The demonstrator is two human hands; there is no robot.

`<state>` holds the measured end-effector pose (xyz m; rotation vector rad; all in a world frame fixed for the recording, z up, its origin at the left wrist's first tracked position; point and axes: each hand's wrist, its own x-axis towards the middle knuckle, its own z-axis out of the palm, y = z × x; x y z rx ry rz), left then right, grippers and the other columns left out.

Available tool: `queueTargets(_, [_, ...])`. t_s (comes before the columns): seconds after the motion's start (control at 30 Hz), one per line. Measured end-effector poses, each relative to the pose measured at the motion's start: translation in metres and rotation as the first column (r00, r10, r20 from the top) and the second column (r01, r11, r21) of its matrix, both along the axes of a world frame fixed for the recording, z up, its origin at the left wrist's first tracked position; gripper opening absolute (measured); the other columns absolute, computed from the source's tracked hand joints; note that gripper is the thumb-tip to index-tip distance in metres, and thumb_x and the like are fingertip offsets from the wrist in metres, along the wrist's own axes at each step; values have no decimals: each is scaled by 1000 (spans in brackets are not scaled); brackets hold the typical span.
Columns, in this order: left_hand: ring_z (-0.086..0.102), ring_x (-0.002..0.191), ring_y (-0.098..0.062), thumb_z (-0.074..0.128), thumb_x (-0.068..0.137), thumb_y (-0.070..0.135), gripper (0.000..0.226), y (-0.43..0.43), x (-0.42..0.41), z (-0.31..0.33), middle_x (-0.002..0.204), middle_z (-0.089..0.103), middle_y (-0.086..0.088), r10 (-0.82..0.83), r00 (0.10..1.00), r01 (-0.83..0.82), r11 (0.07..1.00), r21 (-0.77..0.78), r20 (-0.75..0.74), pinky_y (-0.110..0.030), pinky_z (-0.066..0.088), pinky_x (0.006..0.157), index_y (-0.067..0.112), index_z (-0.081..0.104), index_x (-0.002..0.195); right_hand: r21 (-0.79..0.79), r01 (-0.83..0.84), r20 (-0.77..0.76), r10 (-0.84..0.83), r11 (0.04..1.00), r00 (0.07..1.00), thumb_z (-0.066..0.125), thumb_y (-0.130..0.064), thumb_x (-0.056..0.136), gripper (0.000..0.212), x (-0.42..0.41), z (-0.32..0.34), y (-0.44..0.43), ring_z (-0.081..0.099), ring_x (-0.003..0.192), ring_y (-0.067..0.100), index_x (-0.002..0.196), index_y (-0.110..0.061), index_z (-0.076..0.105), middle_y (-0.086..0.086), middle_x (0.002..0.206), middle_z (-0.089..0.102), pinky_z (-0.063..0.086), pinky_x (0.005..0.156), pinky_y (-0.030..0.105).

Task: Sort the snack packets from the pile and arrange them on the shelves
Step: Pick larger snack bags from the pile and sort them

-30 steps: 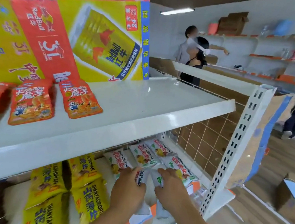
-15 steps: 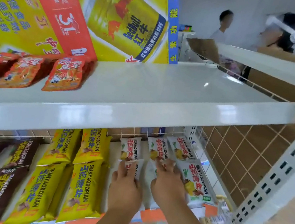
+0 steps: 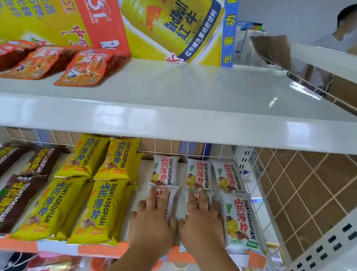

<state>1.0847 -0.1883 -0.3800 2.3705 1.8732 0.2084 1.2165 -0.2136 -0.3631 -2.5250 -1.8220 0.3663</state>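
Both palms are down on the lower shelf [image 3: 102,252]. The left grip [image 3: 152,223] is released, fingers straight and flat, grasping nothing, just pressing on one of the two white packets [image 3: 167,197] in the front row. The right grip [image 3: 202,225] does the same on the one alongside, which is mostly hidden under the palm. This looks like the squaring-up step. Just beyond the fingertips sits the back row [image 3: 198,175] of three, and just outside the right grip lies the third front packet [image 3: 238,224], tilted a little. To do it well, the person should press lightly, since these puffy bags likely slide and crush easily. Both packets want nudging away together until their ends meet the back row, then leaving parallel. The yellow packets [image 3: 95,212] near the left grip's outer side mark the limit, so no drifting into them.
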Motion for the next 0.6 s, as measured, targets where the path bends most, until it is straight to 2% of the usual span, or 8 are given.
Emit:
queueTargets(0.27, [35, 139, -31, 31, 92, 57, 75, 2, 0, -3, 170, 4, -4, 7, 1000, -8, 1000, 22, 12, -43, 40, 104, 34, 11, 160, 49, 4, 24, -6, 999, 1000, 37, -54, 97, 81, 0, -8, 2, 1, 149, 43, 159, -32, -11, 0, 167, -18, 21, 120, 48])
queueTargets(0.43, [36, 137, -31, 17, 84, 57, 79, 2, -1, -9, 170, 6, -5, 17, 1000, -17, 999, 40, 15, -43, 40, 102, 34, 13, 160, 77, 4, 23, -6, 997, 1000, 37, -55, 98, 82, -2, -11, -3, 4, 150, 40, 159, -31, -13, 0, 166, -20, 24, 119, 47])
queueTargets(0.5, [33, 140, -32, 25, 89, 56, 76, 1, -1, -11, 170, 5, -5, 7, 1000, -8, 999, 42, 18, -44, 40, 103, 34, 11, 161, 91, 9, 21, -10, 996, 1000, 37, -58, 98, 83, -5, -12, -7, 1, 150, 40, 159, -31, -13, 1, 166, -21, 22, 120, 47])
queueTargets(0.6, [19, 149, -35, 30, 96, 57, 78, -5, -5, -15, 170, -3, -5, -26, 1000, 26, 999, 31, 2, -43, 34, 111, 29, 0, 162, 88, 26, 13, -27, 996, 1000, 36, -61, 98, 84, -10, -15, -18, 1, 151, 39, 159, -30, -12, 2, 166, -20, 17, 122, 48])
